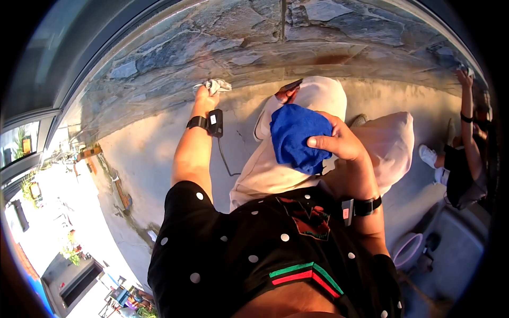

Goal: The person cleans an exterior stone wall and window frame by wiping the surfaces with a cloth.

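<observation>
My left hand is stretched out to the stone wall. Its fingers are closed on a crumpled whitish cloth, which lies at the lower part of the wall. A dark band with a small black box and a cable is on that wrist. In front of my knees, my right hand grips a bunched blue cloth, thumb on top and the other fingers mostly hidden. This wrist also wears a dark band. Beneath the blue cloth are my legs in light trousers, with the knees bent.
A stone-clad wall curves across the top, with a dark frame at upper left. To the right, another person in dark clothes reaches up to the wall. A pinkish hoop-shaped rim is at lower right. Plants stand at left.
</observation>
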{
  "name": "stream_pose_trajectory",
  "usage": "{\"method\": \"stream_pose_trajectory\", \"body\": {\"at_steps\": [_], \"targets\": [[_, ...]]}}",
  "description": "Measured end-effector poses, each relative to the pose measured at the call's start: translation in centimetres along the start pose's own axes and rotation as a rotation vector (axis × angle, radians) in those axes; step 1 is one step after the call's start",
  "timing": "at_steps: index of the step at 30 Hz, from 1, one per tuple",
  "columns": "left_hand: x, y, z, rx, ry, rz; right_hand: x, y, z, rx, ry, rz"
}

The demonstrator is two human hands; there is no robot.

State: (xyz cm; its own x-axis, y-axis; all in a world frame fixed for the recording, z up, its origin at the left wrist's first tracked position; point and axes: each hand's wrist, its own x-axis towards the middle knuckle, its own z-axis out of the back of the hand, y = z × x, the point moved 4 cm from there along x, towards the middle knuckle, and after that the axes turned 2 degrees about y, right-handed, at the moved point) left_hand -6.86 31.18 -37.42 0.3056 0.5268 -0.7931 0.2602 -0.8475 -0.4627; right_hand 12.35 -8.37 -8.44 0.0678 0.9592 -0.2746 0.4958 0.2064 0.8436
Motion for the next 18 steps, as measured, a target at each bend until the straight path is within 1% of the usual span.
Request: {"method": "stream_pose_trajectory", "body": {"at_steps": [1,2,4,6,7,9,10,11,12,13,14,15,16,17,18], "targets": [[0.9,-3.1,3.3,0.061,-0.001,-0.051,0.1,0.0,0.0,-0.008,0.015,-0.006],[0.5,-5.9,5.4,0.058,-0.043,-0.112,0.1,0.1,0.2,-0.004,0.017,-0.008],[-2.4,-10.4,8.2,-0.057,-0.152,-0.275,0.2,0.2,0.2,-0.005,0.046,-0.023],[-3.7,-12.8,10.4,-0.114,-0.223,-0.378,0.2,0.5,0.1,0.012,0.051,-0.027],[-2.5,-13.4,11.9,-0.094,-0.23,-0.391,0.2,0.5,0.1,0.024,0.055,-0.029],[7.0,-14.0,19.1,0.126,-0.181,-0.237,0.2,0.1,0.4,0.023,0.05,-0.034],[6.3,-11.7,16.9,0.152,-0.068,-0.256,0.1,-0.1,0.5,0.015,0.048,-0.037],[1.2,-8.3,11.0,0.276,0.118,-0.204,0.2,-0.1,0.5,0.018,0.041,-0.038],[8.6,-6.6,13.0,0.165,0.161,-0.104,0.1,0.0,0.4,0.045,0.04,-0.042],[7.1,-3.6,8.8,0.121,0.302,0.059,0.1,0.1,0.3,0.069,0.04,-0.047],[10.3,-0.5,7.9,-0.294,-0.032,0.098,0.1,0.1,0.4,0.066,0.034,-0.05],[9.7,2.6,5.0,0.025,0.08,0.12,0.1,0.1,0.4,0.076,0.03,-0.052],[10.5,5.8,3.1,0.773,0.378,-0.107,0.1,0.1,0.3,0.089,0.027,-0.054],[11.1,8.9,1.6,1.435,0.497,-0.542,0.1,0.1,0.3,0.087,0.025,-0.056],[2.9,9.9,-4.2,1.505,0.548,-0.52,0.1,0.1,0.2,0.093,0.022,-0.052]]}}
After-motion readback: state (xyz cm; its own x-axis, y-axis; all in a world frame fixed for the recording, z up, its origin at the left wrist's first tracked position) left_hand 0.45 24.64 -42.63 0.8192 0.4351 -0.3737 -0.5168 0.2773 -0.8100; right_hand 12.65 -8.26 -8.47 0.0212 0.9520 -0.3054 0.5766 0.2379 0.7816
